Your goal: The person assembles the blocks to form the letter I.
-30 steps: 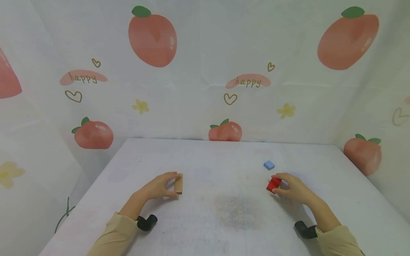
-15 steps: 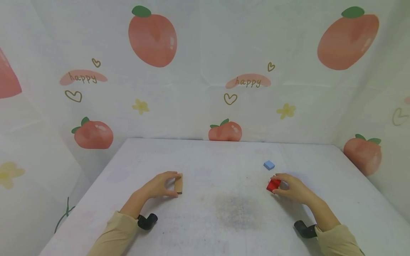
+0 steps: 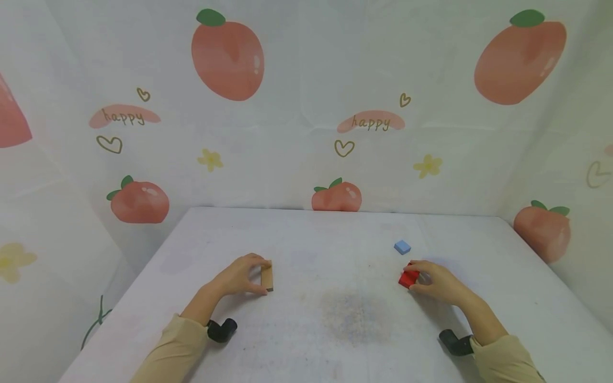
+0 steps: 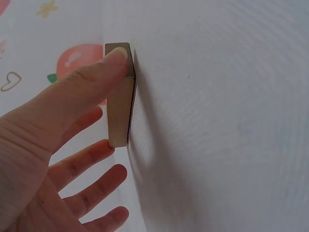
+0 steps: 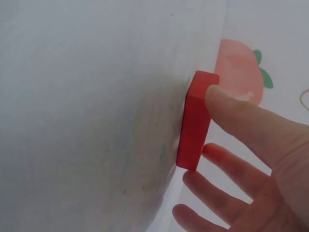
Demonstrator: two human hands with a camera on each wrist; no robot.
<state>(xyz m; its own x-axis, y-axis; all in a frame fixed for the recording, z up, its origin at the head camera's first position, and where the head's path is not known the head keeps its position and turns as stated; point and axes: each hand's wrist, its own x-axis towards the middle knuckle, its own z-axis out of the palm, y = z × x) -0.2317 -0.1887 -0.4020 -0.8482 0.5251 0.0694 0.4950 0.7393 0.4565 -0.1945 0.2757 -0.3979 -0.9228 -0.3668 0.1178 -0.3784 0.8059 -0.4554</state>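
Note:
On the left of the white table, my left hand [image 3: 238, 276] pinches a plain wooden block [image 3: 266, 277] by its two ends. The left wrist view shows the thumb on one end of this wooden block [image 4: 119, 113] and a fingertip at the other, the remaining fingers spread. My right hand [image 3: 439, 283] holds a red block [image 3: 408, 280] on the right side of the table. Seen from the right wrist, the thumb presses near one end of the red block [image 5: 194, 128], with fingertips at the opposite end. Both blocks appear to rest on the tabletop.
A small blue block [image 3: 402, 247] lies just behind the red one. The white table [image 3: 325, 244] has a stained patch near its middle. A white cloth backdrop [image 3: 297, 133] printed with fruit rises behind its far edge.
The left fingers have risen slightly and the wooden block has shifted a tiny bit. The right fingers reach a little farther over the red block, which stays in place.

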